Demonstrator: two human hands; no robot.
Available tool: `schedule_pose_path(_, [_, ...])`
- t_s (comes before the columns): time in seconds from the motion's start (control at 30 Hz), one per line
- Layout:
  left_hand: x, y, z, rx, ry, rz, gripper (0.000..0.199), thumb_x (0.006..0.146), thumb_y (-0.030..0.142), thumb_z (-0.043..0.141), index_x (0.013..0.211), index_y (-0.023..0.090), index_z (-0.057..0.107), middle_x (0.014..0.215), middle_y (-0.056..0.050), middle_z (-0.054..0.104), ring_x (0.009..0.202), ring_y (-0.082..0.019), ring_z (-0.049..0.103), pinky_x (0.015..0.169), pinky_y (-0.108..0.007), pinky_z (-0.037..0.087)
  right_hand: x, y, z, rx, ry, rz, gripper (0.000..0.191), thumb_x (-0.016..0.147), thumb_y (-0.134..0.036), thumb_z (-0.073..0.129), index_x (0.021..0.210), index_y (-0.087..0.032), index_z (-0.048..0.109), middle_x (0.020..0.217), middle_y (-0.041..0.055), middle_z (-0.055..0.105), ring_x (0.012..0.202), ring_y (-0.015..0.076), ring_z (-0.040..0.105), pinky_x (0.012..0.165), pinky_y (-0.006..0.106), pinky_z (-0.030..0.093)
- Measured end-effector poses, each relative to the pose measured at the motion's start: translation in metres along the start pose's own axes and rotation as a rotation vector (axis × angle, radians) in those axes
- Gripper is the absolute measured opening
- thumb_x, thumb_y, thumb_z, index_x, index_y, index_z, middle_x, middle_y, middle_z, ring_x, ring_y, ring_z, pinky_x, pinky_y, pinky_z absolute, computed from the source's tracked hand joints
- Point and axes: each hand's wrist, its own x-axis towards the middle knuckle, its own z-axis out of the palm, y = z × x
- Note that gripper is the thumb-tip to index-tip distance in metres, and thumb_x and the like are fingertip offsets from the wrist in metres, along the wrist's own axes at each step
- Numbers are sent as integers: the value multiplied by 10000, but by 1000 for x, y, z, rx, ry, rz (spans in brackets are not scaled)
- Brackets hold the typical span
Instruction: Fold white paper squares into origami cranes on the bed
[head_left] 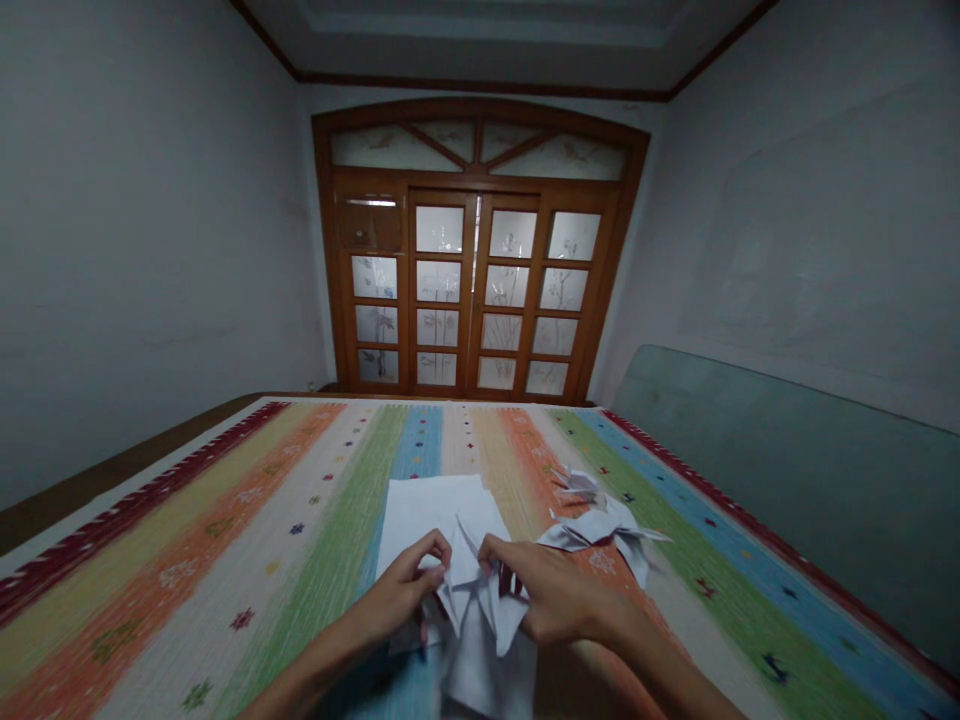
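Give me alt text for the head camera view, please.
A person's left hand and right hand hold folded white paper above a striped cloth. Flat white sheets lie just beyond; folded paper shapes sit to the right.

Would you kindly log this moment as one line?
left hand: pinching folded paper | right hand: pinching same paper | beyond: white sheets | rightward: folded pieces | under: striped cloth

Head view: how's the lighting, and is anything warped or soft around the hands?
Head view: dim room, brightest at the glass panes; head view: door frame narrows downward, looks like wide-angle distortion; head view: shadow darkens the tablecloth below the left hand and right hand; head view: folded paper outlined, fine creases soft.
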Motion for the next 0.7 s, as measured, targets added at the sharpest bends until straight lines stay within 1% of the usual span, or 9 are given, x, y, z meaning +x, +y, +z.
schedule_pose_path(0.07, [1,0,-2,8,31,25,383,842,585,694,864,251,509,675,57,529,465,-97,470,416,-172,362,0,2,-1,46,-22,2,516,579,-33,626,1050,-231,549,831,-26,634,712,169,583,600,226,371])
schedule_pose_path(0.1, [2,1,-3,4,54,52,390,834,587,701,847,247,510,669,58,517,483,-101,459,438,-178,368,0,4,-2,86,-46,4,508,602,-48,655,1063,-234,551,813,-38,627,696,158,576,594,219,377])
schedule_pose_path(0.23, [3,8,-4,-32,151,167,375,777,513,774,789,220,540,796,25,551,636,-128,492,548,-190,399,1,7,-4,239,-195,11,505,641,-179,813,1095,-249,602,781,-65,578,675,134,552,589,200,412])
schedule_pose_path(0.33, [3,10,-4,-73,195,177,353,759,465,792,792,219,541,813,24,556,653,-128,486,540,-178,391,3,9,-6,335,-272,6,484,635,-329,874,1052,-249,643,797,-62,563,696,132,532,601,201,415])
schedule_pose_path(0.4, [2,10,-3,-103,209,164,357,782,486,774,810,226,532,813,27,558,633,-121,495,521,-171,400,3,12,-8,396,-287,-12,490,626,-427,883,1013,-239,649,782,-62,550,678,127,503,576,197,390])
schedule_pose_path(0.5, [1,12,-1,-148,210,140,398,788,551,767,833,238,525,776,40,538,607,-124,536,468,-167,435,5,20,-12,504,-285,-44,577,601,-597,861,985,-224,644,754,-64,523,636,119,447,529,197,338])
schedule_pose_path(0.6, [0,16,-1,-203,208,151,428,762,558,799,833,242,520,738,44,540,633,-149,595,440,-180,486,5,31,-13,646,-220,-66,711,585,-804,741,935,-194,641,760,-38,543,630,130,454,528,221,351])
schedule_pose_path(0.67, [0,17,-1,-235,205,158,427,767,544,805,830,239,511,717,39,567,647,-161,621,453,-198,522,3,37,-11,679,-135,-57,702,693,-853,603,908,-186,641,775,-1,576,628,148,484,517,243,376])
schedule_pose_path(0.7, [0,17,-2,-251,200,156,426,772,536,804,834,240,504,706,37,582,642,-164,628,454,-205,532,2,39,-10,685,-105,-47,678,772,-837,526,917,-185,641,792,23,596,631,161,505,514,256,393])
